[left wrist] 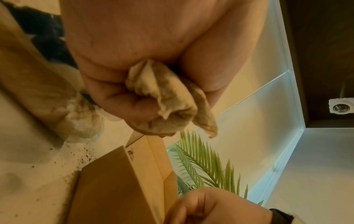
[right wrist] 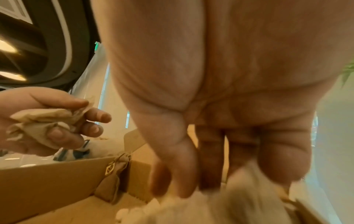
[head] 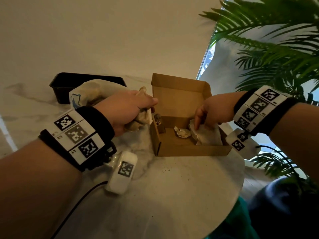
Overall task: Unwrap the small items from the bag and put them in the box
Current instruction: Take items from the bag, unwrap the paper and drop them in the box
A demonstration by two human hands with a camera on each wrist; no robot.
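An open cardboard box (head: pixel 193 150) stands mid-table with its lid up. My left hand (head: pixel 131 109) hovers just left of the box and grips crumpled beige wrapping paper (head: pixel 143 118), which the left wrist view shows bunched in my fist (left wrist: pixel 164 97). My right hand (head: pixel 207 112) reaches into the box's right end, fingers straight down on a pale wrapped bundle (head: pixel 208 135) lying inside. A small crumpled white item (head: pixel 182 132) lies on the box floor. A little brown pouch (right wrist: pixel 114 174) leans in the box's left corner. The bag (head: pixel 86 95) lies behind my left hand.
A black tray (head: pixel 60 81) sits at the back left behind the bag. Dark crumbs (head: pixel 166 169) speckle the round marble table (head: pixel 172 195) in front of the box. A leafy green plant (head: pixel 276 49) crowds the right side beyond the table edge.
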